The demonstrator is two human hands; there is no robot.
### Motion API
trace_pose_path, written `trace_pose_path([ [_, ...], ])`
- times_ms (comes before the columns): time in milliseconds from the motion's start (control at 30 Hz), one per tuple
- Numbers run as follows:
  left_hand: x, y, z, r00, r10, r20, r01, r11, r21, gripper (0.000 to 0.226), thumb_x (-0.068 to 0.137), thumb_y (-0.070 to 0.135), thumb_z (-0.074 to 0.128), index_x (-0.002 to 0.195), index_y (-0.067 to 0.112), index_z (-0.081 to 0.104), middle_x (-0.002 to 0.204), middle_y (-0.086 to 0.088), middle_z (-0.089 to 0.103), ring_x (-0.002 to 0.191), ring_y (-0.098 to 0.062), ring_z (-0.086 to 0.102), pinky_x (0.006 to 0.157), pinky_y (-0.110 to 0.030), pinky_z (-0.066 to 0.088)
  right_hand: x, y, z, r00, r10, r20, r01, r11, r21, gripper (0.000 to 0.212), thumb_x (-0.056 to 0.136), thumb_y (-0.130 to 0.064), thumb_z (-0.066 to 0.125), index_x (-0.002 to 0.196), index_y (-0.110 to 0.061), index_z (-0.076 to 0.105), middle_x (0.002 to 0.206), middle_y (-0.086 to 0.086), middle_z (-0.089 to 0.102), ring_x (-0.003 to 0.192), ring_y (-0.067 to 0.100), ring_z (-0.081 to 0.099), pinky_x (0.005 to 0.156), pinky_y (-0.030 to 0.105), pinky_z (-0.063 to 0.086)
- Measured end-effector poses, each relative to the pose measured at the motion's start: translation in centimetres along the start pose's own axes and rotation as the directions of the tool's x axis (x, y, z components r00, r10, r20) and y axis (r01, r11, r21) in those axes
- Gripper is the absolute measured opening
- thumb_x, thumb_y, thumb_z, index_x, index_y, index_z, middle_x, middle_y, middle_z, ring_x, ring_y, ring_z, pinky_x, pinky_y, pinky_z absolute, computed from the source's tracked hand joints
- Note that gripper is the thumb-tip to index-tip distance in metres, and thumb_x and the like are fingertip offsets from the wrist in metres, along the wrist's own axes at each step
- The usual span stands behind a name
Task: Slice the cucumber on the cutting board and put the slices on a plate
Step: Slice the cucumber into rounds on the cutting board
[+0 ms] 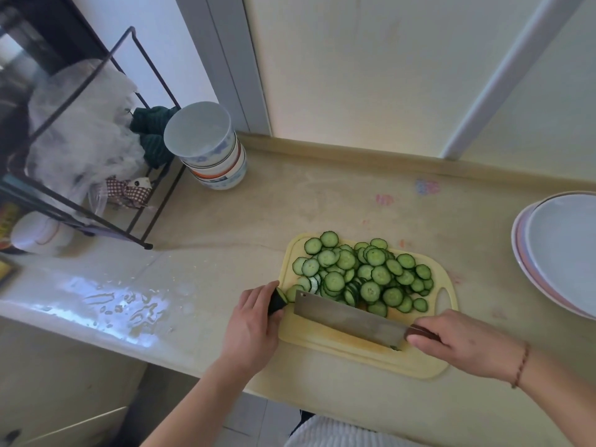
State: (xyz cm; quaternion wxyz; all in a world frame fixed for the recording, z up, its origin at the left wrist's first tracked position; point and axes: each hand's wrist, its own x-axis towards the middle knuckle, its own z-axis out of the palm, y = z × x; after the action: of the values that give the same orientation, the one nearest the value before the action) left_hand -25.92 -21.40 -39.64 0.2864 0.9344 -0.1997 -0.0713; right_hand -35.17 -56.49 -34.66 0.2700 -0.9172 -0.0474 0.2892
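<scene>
Cucumber stub: lower centre, at the left edge of the yellow cutting board, gripped by the left hand. Cleaver: handle gripped by the right hand. Slices: heaped on the board. Plates: stacked at right edge of the tabletop.

— Far left of the counter?
— Black wire rack holding a clear plastic bag, a dark green cloth and a checked fabric item.
— Beside it?
— Stacked bowls, touching the rack's right side.
— Counter surface?
— Beige countertop, wet patch near its front edge, faint pink stains towards the back.
</scene>
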Motion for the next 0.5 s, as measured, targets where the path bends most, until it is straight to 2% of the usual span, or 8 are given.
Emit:
trace_pose_path([
  [133, -0.1, 0.2, 0.2, 1.000, -0.001, -0.019, 0.001, 1.000, 0.024, 0.053, 0.094, 0.036, 0.045, 0.134, 0.006, 0.059, 0.122, -0.005, 0.067, 0.112, -0.020, 0.052, 0.091, -0.035, 0.050, 0.5, -0.9, 0.3, 0.999, -0.006, -0.045, 0.006, 1.000, 0.009, 0.068, 0.081, -0.082, 0.017, 0.073, -0.023, 0.050, 0.056, -0.009, 0.049, 0.052, 0.008, 0.047, 0.052, 0.023, 0.035],
  [267, -0.1, 0.4, 0.6, 0.998, 0.030, -0.053, -0.026, 0.997, 0.073, 0.044, 0.084, 0.016, 0.077, 0.126, 0.006, 0.065, 0.113, -0.006, 0.070, 0.103, -0.029, 0.061, 0.085, -0.041, 0.057, -0.1, -2.5, 1.0, 0.996, 0.002, -0.092, 0.001, 0.999, 0.037, 0.061, 0.082, -0.078, 0.020, 0.066, -0.024, 0.044, 0.052, -0.010, 0.044, 0.050, 0.009, 0.042, 0.051, 0.023, 0.032],
  [367, 0.0, 1.0, 0.8, 0.997, -0.006, -0.077, 0.009, 0.999, 0.035, 0.051, 0.077, 0.010, 0.086, 0.124, 0.008, 0.065, 0.110, -0.003, 0.071, 0.102, -0.026, 0.062, 0.084, -0.032, 0.052, -1.6, -3.8, 1.2, 0.988, 0.008, -0.155, 0.013, 0.991, 0.135, 0.064, 0.082, -0.083, 0.022, 0.062, -0.024, 0.038, 0.052, -0.011, 0.044, 0.047, 0.009, 0.037, 0.048, 0.022, 0.027],
  [500, -0.2, 1.4, 1.3, 0.991, -0.070, -0.111, 0.067, 0.997, -0.029, 0.046, 0.078, 0.011, 0.085, 0.120, 0.009, 0.065, 0.107, -0.001, 0.070, 0.102, -0.022, 0.061, 0.083, -0.026, 0.044, -2.3, -5.4, 1.3, 0.983, 0.031, -0.183, 0.005, 0.981, 0.194, 0.058, 0.085, -0.075, 0.029, 0.061, -0.023, 0.037, 0.051, -0.010, 0.041, 0.047, 0.009, 0.035, 0.047, 0.021, 0.025],
])
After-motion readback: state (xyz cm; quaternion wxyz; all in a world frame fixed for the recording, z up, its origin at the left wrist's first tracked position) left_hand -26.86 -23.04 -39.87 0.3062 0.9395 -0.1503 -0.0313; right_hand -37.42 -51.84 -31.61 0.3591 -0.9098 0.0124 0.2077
